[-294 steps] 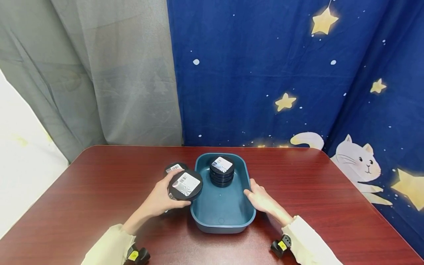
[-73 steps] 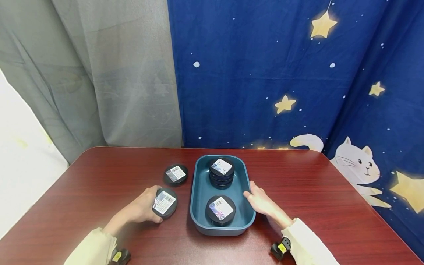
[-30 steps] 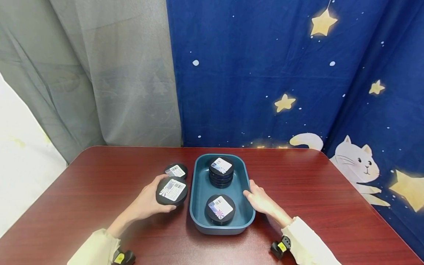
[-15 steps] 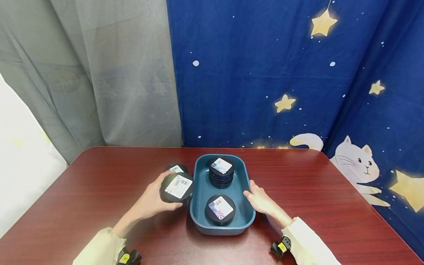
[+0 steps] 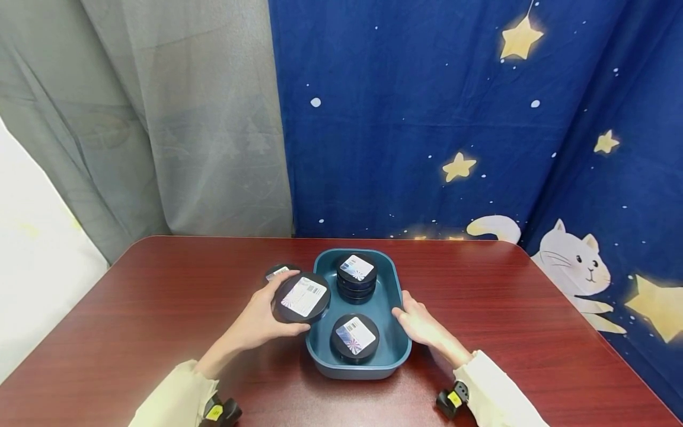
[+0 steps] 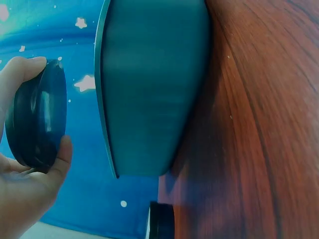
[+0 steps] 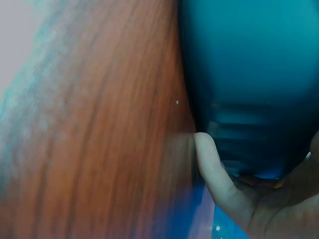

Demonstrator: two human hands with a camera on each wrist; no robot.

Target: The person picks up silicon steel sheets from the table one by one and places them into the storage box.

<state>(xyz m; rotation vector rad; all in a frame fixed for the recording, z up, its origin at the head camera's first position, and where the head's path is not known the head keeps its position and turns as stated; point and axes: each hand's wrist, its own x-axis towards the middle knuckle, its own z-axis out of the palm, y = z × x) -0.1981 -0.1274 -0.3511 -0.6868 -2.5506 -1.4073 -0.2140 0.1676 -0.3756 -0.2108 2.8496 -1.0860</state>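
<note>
My left hand (image 5: 258, 319) holds a round black container (image 5: 305, 296) with a white barcode label, thumb and fingers on its rim. It hangs over the left edge of the blue bin (image 5: 358, 372). The left wrist view shows that container (image 6: 39, 114) raised clear of the table beside the bin's outer wall (image 6: 149, 89). On the right, my right hand (image 5: 421, 320) grips the bin's side rim. Inside the bin, a stack of similar containers (image 5: 356, 276) stands at the back, and a labelled container (image 5: 354, 338) sits at the front.
One more black container (image 5: 278, 271) lies on the table left of the bin, partly hidden behind the left hand and the held container. The reddish-brown wooden table (image 5: 160, 296) runs back to grey and blue curtains (image 5: 405, 118).
A container has come to rest in the bin's front since the oldest frame. My left hand has lifted another from the table and carried it right, over the bin's edge. Right hand stays put.
</note>
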